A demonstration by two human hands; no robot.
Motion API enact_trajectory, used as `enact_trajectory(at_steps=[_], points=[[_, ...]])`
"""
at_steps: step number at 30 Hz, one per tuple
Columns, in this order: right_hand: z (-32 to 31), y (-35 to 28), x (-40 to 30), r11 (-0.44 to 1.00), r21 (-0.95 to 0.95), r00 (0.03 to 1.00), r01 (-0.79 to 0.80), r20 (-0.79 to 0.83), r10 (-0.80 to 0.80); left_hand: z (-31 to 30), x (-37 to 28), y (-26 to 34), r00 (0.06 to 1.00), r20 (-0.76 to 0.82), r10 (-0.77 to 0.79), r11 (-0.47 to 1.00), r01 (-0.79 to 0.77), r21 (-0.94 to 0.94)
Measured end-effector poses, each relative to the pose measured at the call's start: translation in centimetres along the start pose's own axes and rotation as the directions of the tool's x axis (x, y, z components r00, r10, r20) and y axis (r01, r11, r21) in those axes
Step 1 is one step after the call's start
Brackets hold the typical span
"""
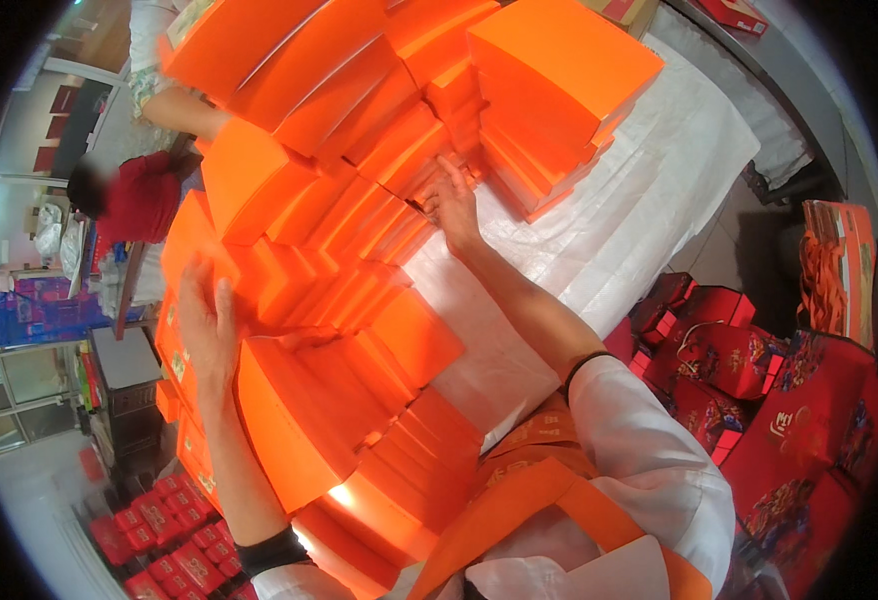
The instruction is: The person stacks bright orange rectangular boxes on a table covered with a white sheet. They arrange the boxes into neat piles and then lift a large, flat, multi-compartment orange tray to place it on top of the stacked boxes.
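Stacked orange cardboard boxes rise in front of me and curve around an open spot on the white woven sheet. My left hand rests against the outer left side of an orange box, its thumb raised near the top edge. My right hand reaches into the middle, its fingers touching the side of the stacked boxes; what its fingertips meet is partly hidden. A taller stack of orange boxes stands to the right of that hand. Neither hand is plainly closed around a box.
Another person's forearm reaches behind the boxes at upper left. Farther left is a person in a red shirt. Red gift bags crowd the right side, and red boxes lie at lower left. A metal-edged table stands upper right.
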State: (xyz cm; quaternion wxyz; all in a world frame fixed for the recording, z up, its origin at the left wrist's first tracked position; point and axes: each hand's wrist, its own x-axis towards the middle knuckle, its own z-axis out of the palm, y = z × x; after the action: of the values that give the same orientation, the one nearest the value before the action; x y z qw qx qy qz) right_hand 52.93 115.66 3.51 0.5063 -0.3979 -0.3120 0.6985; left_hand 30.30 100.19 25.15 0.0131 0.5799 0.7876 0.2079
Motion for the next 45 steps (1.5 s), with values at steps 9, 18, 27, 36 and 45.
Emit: enact_trajectory(at_steps=[9, 18, 27, 36, 45], points=[[1.8, -1.8, -1.2, 0.986, -0.027, 0.984, 0.166, 0.074, -0.163, -0.1, 0.0, 0.1, 0.998, -0.020, 0.057, 0.996, -0.056, 0.066], [3.8, -4.8, -2.3, 0.955, -0.019, 0.932, 0.296, 0.224, -0.285, -0.2, -0.1, 0.1, 0.994, -0.057, 0.091, 0.993, -0.086, 0.079], [5.4, -6.6, -2.2, 0.954, -0.025, 0.924, 0.298, 0.260, -0.281, 0.2, 0.0, 0.0, 0.990, -0.089, 0.107, 0.993, -0.102, 0.062], [6.2, -8.5, -4.2, 0.900, 0.036, 0.876, 0.434, 0.214, -0.431, 0.0, -0.3, 0.2, 0.987, -0.105, 0.120, 0.990, -0.112, 0.086], [7.6, -11.3, -5.2, 0.826, 0.001, 0.799, 0.563, 0.252, -0.545, 0.1, -0.1, -0.8, 0.980, -0.086, 0.178, 0.966, -0.157, 0.206]])
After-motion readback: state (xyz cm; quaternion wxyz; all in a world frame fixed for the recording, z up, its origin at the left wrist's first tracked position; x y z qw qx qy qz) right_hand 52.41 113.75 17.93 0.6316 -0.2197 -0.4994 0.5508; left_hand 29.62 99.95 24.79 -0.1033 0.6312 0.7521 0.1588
